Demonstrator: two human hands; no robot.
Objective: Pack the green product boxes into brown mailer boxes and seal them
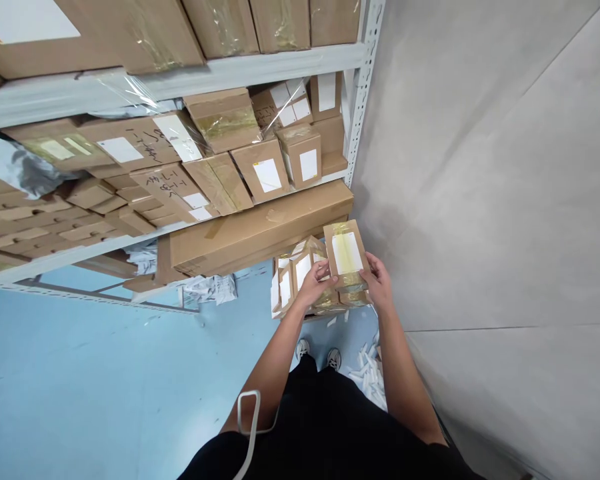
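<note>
Between my two hands is a small cardboard box (347, 254) with a white label and yellowish clear tape on its upper face. My left hand (318, 283) grips its left side, thumb near the lower corner. On the opposite side, my right hand (379, 279) holds the lower right edge, thumb on the front. Below and to the left of it, several taped and labelled small cartons (294, 283) stand packed together near the floor. The held box hides part of this group.
A metal rack (280, 65) loaded with cardboard boxes fills the left and front. A long carton (263, 223) lies under its middle shelf. To the right rises a grey wall (490, 200). White packing pieces (370, 377) and grey plastic bags (213, 289) lie on the blue floor (105, 373).
</note>
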